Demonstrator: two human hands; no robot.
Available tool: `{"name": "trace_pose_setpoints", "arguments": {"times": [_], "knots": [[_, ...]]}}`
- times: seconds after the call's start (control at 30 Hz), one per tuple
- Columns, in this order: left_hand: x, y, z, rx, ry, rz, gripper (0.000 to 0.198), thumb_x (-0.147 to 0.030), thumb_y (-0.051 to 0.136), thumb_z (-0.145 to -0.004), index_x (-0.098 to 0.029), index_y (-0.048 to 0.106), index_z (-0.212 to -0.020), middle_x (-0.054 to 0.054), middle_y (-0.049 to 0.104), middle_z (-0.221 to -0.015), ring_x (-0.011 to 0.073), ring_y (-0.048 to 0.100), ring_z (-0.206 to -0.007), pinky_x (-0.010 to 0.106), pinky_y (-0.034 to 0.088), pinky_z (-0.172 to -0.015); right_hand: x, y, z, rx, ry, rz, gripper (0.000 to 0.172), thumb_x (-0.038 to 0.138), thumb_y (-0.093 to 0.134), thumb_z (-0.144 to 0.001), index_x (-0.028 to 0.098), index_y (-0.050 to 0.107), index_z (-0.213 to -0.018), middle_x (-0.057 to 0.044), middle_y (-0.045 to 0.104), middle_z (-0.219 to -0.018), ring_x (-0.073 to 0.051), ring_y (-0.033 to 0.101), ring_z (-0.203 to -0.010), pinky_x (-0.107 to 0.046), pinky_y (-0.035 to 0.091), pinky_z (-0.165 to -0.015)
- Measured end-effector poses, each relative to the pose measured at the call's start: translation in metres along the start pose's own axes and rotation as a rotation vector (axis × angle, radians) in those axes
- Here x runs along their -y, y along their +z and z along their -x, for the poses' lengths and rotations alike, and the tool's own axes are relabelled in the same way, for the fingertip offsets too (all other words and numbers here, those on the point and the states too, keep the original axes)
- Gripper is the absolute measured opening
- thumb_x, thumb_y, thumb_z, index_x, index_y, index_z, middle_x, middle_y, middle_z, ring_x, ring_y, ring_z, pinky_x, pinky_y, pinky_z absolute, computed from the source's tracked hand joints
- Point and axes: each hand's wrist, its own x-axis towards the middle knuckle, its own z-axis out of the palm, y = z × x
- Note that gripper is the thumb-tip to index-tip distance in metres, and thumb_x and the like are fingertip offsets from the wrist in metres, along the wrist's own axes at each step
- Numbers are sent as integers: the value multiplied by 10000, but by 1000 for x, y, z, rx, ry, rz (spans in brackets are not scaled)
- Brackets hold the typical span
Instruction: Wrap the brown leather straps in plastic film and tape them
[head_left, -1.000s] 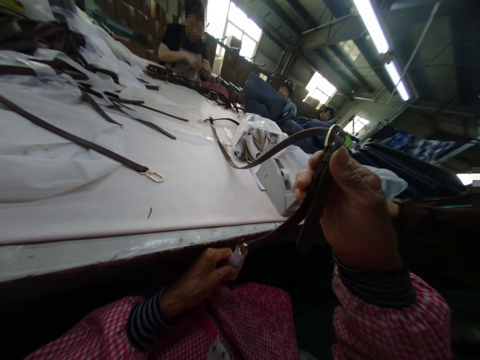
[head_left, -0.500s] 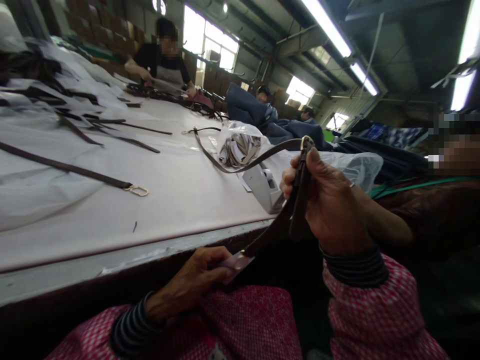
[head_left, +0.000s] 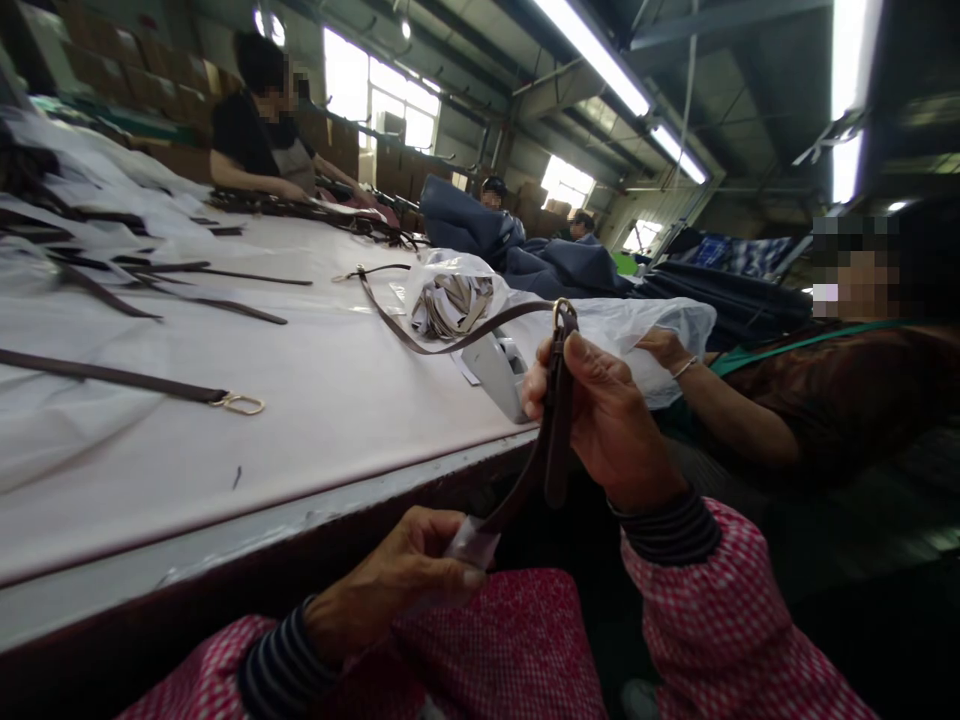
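Observation:
A dark brown leather strap (head_left: pixel 450 343) with gold-coloured metal fittings runs from the tabletop to both hands. My right hand (head_left: pixel 607 410) pinches it near a buckle, raised above the table's front edge. Below that grip a strap end hangs down. Low over the lap, my left hand (head_left: pixel 405 570) is closed on the strap's lower end, where a translucent wrapper (head_left: pixel 472 543) covers it. The wrapper hides whatever metal piece is at that end.
Another brown strap (head_left: pixel 112 376) with a gold ring lies on the white table (head_left: pixel 322 400). A plastic bag of paper strips (head_left: pixel 454 300) and a grey tape dispenser (head_left: pixel 495 370) stand behind my hands. One co-worker (head_left: pixel 262 140) is across the table; another person's arm (head_left: pixel 720 400) is at right.
The view has shifted to the right. The wrapper now covers the metal at the strap's lower end, which showed before. The neighbour's hand at right has come into view beside the clear plastic.

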Motion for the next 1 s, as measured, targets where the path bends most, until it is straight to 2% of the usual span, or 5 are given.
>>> {"name": "trace_pose_setpoints", "arguments": {"times": [0.23, 0.47, 0.63, 0.77, 1.0], "knots": [[-9, 1, 0, -32, -59, -23, 300, -325, 864, -719, -125, 713, -884, -29, 558, -662, 74, 409, -543, 213, 276, -508, -13, 0, 3, -42, -30, 46, 277, 490, 676, -930, 219, 638, -972, 13, 731, -758, -130, 677, -617, -207, 504, -516], [-17, 3, -5, -71, -107, -44, 313, -301, 879, -691, -130, 749, -919, -11, 620, -658, 88, 474, -546, 212, 336, -522, -31, 2, 6, -1, 4, 2, 232, 445, 645, -966, 216, 626, -991, 1, 738, -776, -131, 682, -635, -196, 472, -510], [-23, 5, -10, -63, -49, -99, 268, -270, 848, -724, -131, 723, -916, -39, 563, -640, 81, 429, -561, 214, 319, -534, -37, 3, 8, -8, 0, -14, 221, 431, 633, -979, 211, 626, -992, -5, 733, -768, -135, 680, -639, -198, 472, -514], [-26, 10, -14, -107, -17, -137, 304, -272, 836, -739, -157, 658, -957, -66, 530, -614, 80, 405, -524, 228, 315, -518, -37, 6, 10, -27, -37, 2, 203, 420, 628, -986, 217, 628, -997, -4, 735, -784, -135, 684, -645, -179, 456, -481], [-29, 16, -13, -157, 53, -177, 359, -251, 848, -733, -168, 628, -1004, -59, 559, -667, 93, 469, -565, 223, 340, -519, -42, 15, 15, -44, -99, 34, 175, 391, 640, -986, 218, 645, -1015, -9, 741, -815, -134, 686, -682, -175, 471, -497]]}}
